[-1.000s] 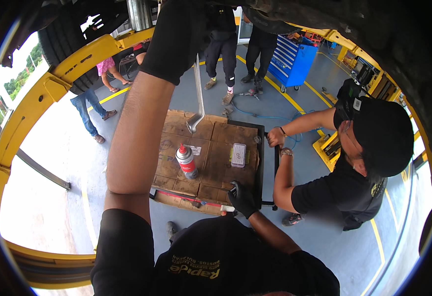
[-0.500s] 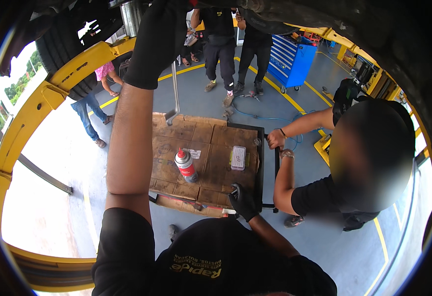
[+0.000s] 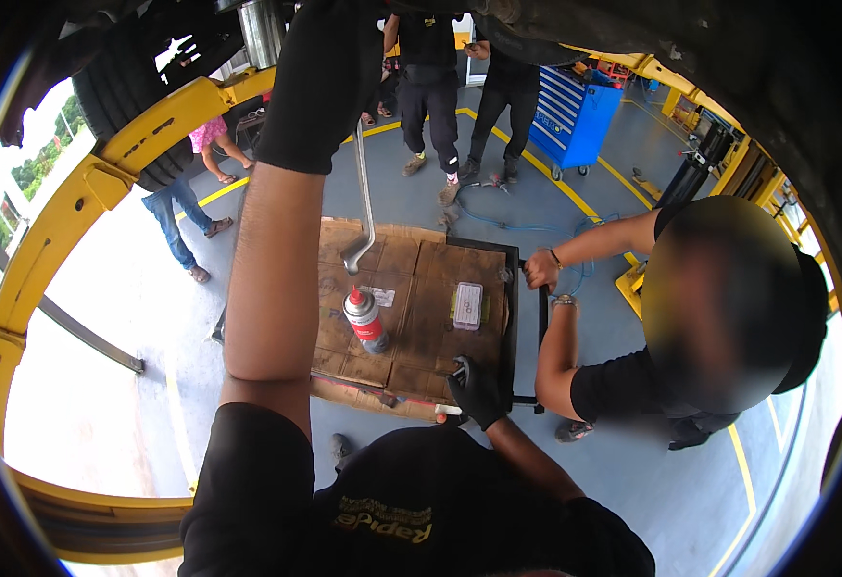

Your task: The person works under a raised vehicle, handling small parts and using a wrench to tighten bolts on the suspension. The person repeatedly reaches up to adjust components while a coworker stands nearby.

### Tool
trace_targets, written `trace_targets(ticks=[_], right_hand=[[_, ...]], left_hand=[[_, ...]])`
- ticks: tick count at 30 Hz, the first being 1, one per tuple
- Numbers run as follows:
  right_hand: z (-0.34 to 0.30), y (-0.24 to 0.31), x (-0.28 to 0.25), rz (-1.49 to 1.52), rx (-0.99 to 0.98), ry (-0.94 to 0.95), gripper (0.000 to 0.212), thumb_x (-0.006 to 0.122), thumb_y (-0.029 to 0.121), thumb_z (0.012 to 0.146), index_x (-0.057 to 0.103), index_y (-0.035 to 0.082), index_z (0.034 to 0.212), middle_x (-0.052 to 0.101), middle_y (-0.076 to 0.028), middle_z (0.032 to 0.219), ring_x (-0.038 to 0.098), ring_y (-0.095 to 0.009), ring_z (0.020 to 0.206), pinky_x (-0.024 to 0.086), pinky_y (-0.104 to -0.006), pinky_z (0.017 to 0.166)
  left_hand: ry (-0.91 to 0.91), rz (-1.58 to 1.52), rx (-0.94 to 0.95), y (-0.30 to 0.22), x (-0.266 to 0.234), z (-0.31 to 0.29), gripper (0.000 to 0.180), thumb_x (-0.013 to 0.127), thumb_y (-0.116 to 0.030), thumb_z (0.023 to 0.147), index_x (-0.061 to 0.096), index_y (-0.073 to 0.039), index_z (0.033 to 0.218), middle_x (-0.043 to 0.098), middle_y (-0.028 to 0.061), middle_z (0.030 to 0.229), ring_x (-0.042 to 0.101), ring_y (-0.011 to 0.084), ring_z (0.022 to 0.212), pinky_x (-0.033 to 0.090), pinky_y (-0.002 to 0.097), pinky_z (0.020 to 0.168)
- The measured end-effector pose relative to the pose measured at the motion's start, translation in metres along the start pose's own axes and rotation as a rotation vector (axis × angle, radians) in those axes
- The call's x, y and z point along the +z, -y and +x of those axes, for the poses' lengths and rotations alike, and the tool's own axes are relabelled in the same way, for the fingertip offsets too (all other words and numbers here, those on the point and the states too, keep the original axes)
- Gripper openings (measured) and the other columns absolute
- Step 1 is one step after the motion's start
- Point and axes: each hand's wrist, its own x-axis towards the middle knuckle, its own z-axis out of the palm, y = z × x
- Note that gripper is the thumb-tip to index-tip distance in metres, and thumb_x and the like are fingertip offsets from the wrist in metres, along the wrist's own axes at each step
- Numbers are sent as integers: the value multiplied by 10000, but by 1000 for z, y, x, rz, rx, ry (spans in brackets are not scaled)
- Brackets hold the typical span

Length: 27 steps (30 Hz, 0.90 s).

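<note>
My left hand, in a black glove, is raised overhead against the dark underside of a vehicle. A long silver wrench hangs down from it, its bent lower end above the cart; the fingers are mostly lost in the dark. Low at the cart's near edge is my right hand, also black-gloved, its fingers curled around a small part with a metallic glint that I cannot make out. On the cardboard-covered cart top stand a red-capped spray can and, to its right, a small clear plastic case.
At right, a co-worker's hands rest at the cart's handle. Other people stand beyond the cart, near a blue tool cabinet. A yellow lift arm curves along the left by a tire. A blue hose lies on the floor.
My left hand and the wrench have shifted slightly right, the wrench's lower end dropping nearer the spray can. My right hand stays at the cart's edge. The co-worker's head has moved a little.
</note>
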Motion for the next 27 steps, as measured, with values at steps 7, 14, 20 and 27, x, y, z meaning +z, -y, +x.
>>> trace_targets(ticks=[7, 14, 20, 27], right_hand=[[0, -7, 6, 15, -28, -2, 470, 735, 203, 879, 621, 17, 1295, 712, -158, 977, 708, -306, 901, 561, -420, 836], [1, -2, 1, -3, 8, 39, 468, 740, 221, 876, 628, 30, 1288, 714, -160, 980, 711, -311, 910, 560, -423, 833], [1, -9, 7, -3, 24, 45, 463, 734, 231, 877, 627, 44, 1287, 720, -156, 974, 715, -305, 904, 562, -425, 828], [1, -7, 2, -3, 107, 128, 446, 714, 222, 897, 618, 30, 1287, 720, -170, 988, 718, -318, 922, 563, -420, 840]], left_hand=[[-37, 650, 800, 40, -27, 18, 368, 598, -67, 992, 551, 28, 1344, 696, 199, 1119, 685, 360, 995, 543, 385, 862], [24, 724, 601, 23, -33, 24, 449, 567, -56, 1002, 505, 39, 1436, 677, 294, 1194, 661, 465, 1125, 535, 433, 909], [-15, 546, 505, 32, -23, 22, 423, 539, -72, 1018, 511, 29, 1428, 674, 304, 1198, 643, 478, 1145, 520, 443, 941], [-40, 479, 490, 30, -1, 13, 381, 484, -33, 1038, 501, 64, 1406, 658, 249, 1256, 624, 364, 1224, 466, 399, 1037]])
